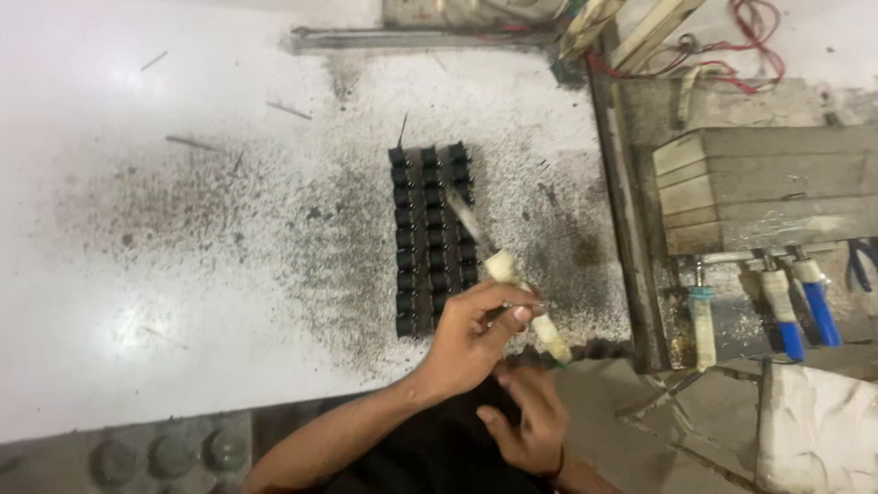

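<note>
My left hand (476, 331) grips a soldering-iron-like tool (523, 302) by its cream handle. Its blurred metal tip points up and left over a block of small black parts (430, 233), set in three rows on the white table (183, 238). My right hand (526, 419) hangs just below the tool's rear end, fingers loosely curled over dark cloth. Whether it holds anything is unclear. A twisted dark cord (599, 349) runs right from the tool's end.
Dark soot and filings cover the table around the block. A metal rail (626, 229) borders the table's right side. Beyond it stand a wooden block (768, 187), blue-handled tools (805, 306) and red wires (732, 55). White cloth (819, 430) lies at bottom right.
</note>
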Demonstrator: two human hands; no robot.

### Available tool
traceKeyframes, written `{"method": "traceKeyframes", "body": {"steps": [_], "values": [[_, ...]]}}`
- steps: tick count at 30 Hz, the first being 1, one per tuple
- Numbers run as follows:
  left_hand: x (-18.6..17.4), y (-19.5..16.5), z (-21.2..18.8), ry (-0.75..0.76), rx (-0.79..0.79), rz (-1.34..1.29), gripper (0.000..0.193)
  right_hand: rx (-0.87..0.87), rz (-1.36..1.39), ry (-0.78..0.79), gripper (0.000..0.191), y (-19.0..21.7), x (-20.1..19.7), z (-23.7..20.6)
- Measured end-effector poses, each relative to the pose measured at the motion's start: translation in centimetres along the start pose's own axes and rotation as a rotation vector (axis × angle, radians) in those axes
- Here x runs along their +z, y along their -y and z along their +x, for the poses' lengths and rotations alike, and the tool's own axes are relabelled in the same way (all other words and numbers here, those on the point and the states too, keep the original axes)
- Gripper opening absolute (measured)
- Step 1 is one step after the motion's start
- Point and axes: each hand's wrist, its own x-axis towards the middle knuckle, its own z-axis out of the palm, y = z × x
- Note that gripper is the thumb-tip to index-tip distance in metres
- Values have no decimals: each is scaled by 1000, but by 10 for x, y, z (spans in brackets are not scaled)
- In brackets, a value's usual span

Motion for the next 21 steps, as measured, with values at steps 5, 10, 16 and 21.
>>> {"method": "traceKeyframes", "body": {"steps": [5, 10, 16, 21], "values": [[-12, -5, -18, 254, -119, 226, 16, 295, 696, -229, 87, -34, 16, 35], [-86, -13, -33, -121, 708, 1038, 27, 603, 1403, -147, 75, -52, 9, 20], [-135, 8, -43, -180, 279, 1168, 25, 383, 813, -110, 39, -45, 31, -7], [-128, 9, -40, -221, 287, 1192, 27, 339, 521, -33, 39, -35, 29, -6]]}}
